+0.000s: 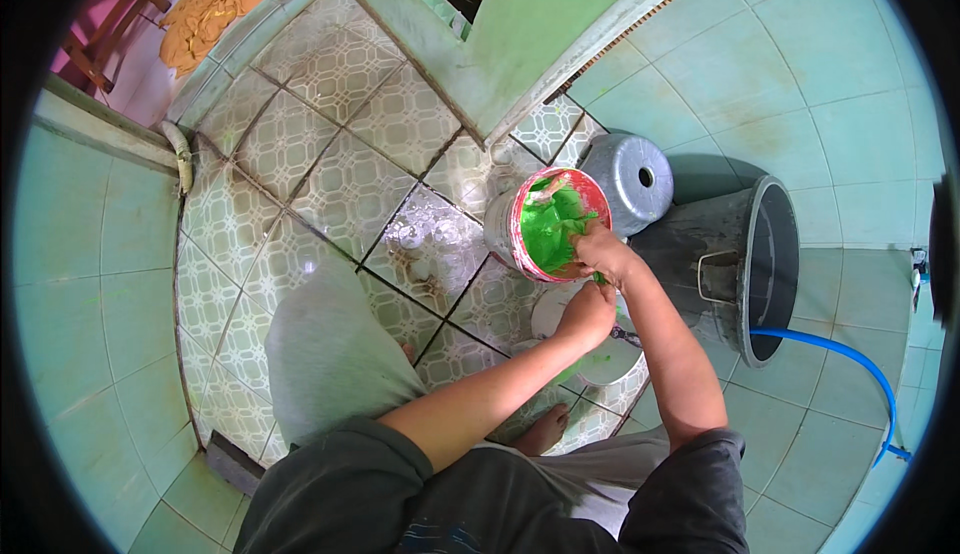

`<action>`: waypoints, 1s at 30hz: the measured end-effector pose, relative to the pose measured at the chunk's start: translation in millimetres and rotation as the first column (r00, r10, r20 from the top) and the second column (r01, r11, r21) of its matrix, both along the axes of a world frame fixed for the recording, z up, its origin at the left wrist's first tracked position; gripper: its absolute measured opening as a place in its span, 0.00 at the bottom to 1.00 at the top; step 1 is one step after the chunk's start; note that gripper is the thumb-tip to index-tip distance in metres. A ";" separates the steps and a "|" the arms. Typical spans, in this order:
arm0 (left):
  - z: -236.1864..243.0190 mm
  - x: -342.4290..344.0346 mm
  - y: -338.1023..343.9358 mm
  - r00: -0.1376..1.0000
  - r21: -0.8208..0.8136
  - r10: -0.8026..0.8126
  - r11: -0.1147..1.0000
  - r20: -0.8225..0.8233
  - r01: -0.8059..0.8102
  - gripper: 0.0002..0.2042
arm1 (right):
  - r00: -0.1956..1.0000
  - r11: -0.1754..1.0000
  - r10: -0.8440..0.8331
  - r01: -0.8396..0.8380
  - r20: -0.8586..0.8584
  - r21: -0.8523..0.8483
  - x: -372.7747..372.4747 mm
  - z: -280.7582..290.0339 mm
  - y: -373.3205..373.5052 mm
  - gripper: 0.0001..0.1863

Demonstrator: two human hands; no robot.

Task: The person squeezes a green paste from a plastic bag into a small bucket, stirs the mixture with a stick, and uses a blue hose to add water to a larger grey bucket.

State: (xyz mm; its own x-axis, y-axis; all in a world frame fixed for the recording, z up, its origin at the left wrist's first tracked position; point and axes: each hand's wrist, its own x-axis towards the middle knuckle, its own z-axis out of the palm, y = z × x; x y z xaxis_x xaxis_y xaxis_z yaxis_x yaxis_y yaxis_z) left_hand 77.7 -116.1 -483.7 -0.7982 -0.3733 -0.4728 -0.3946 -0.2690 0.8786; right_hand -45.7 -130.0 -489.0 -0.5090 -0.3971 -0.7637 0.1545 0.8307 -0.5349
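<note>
A paint bucket [503, 222] with a red rim stands in front of me, bright green paint [550, 229] inside it. At the bucket's right rim is my right hand [603, 254], its fingers closed around something green-smeared whose kind I cannot make out. Just below, near the rim, my left hand [590, 312] is closed too, with a bit of green showing above its fingers; what it grips is hidden. Beneath my forearms sits a white container [610, 362] with green smears. A dark-handled tool [627, 336] lies partly hidden by it.
A grey upturned basin [625, 179] stands beyond the bucket. To the right, a large dark bin [690, 254] lies tipped over, near a blue hose [850, 347]. A green partition [540, 34] rises ahead. Orange cloth [210, 19] lies on the far-left ledge.
</note>
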 end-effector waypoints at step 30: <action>-1.3 1.8 -1.0 1.000 0.000 -0.011 1.000 0.018 0.011 0.20 | 0.959 0.958 0.218 -0.175 -0.179 0.228 0.6 -0.1 -18.7 0.19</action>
State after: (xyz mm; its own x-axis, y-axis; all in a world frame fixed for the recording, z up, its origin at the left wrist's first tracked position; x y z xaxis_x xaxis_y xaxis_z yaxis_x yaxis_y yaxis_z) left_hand 79.5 -117.0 -484.9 -0.7937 -0.3649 -0.4867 -0.4127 -0.2646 0.8716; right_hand -45.2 -148.6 -489.1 -0.5878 -0.3482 -0.7303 -0.1157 0.9296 -0.3501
